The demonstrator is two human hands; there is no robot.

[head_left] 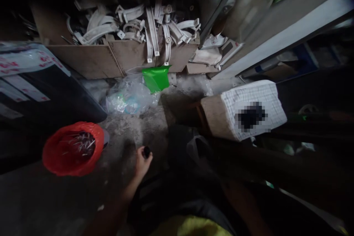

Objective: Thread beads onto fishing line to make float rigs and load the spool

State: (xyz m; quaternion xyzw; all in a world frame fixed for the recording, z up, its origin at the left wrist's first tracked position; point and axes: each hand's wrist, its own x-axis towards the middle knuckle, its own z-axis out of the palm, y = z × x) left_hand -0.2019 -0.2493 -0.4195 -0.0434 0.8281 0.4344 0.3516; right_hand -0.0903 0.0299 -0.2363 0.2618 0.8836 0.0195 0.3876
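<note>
My left hand [142,163] is closed around a small black object [146,151], whose round dark end shows at the fingers. It is held above the grey floor, to the right of a bin with a red liner [71,149]. The right forearm is a dim shape at the lower right, and my right hand is too dark to make out. Beyond the left hand, clear plastic bags [128,97] and a green packet [156,79] lie on the floor.
Boxes [85,61] full of white curved brackets [101,31] stand under a shelf ahead. A dark panel [69,88] is at the left. A cloth-covered stool [225,97] stands at the right, with a blurred-out dark patch on it.
</note>
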